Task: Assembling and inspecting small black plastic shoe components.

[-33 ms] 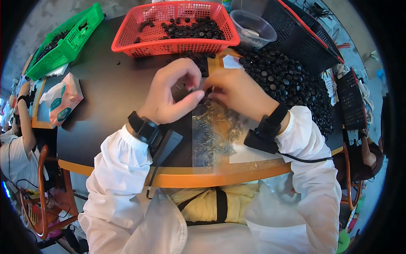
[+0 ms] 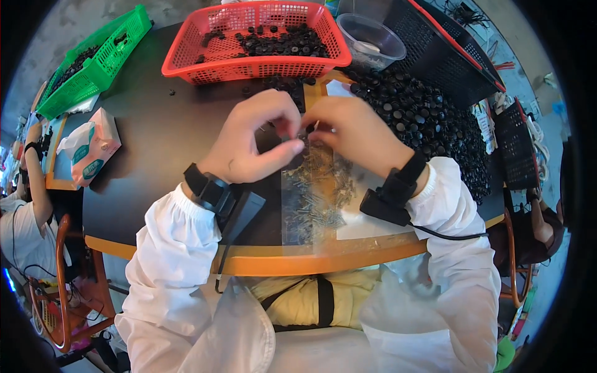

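My left hand [image 2: 252, 140] and my right hand [image 2: 357, 133] meet fingertip to fingertip above the dark round table [image 2: 161, 137]. Together they pinch a small black part [image 2: 301, 132], mostly hidden by the fingers. Directly under the hands lies a clear plastic sheet strewn with several small metal screws [image 2: 317, 196]. A large heap of black round caps [image 2: 429, 124] spreads beside my right hand. Both wrists wear black bands, and the sleeves are white.
A red basket [image 2: 186, 65] holding black parts stands at the far edge, with a green basket [image 2: 93, 65] to its left. A clear bowl [image 2: 373, 37] and black baskets [image 2: 448, 56] sit far right. A tissue pack [image 2: 90, 146] lies left. Other people sit at both sides.
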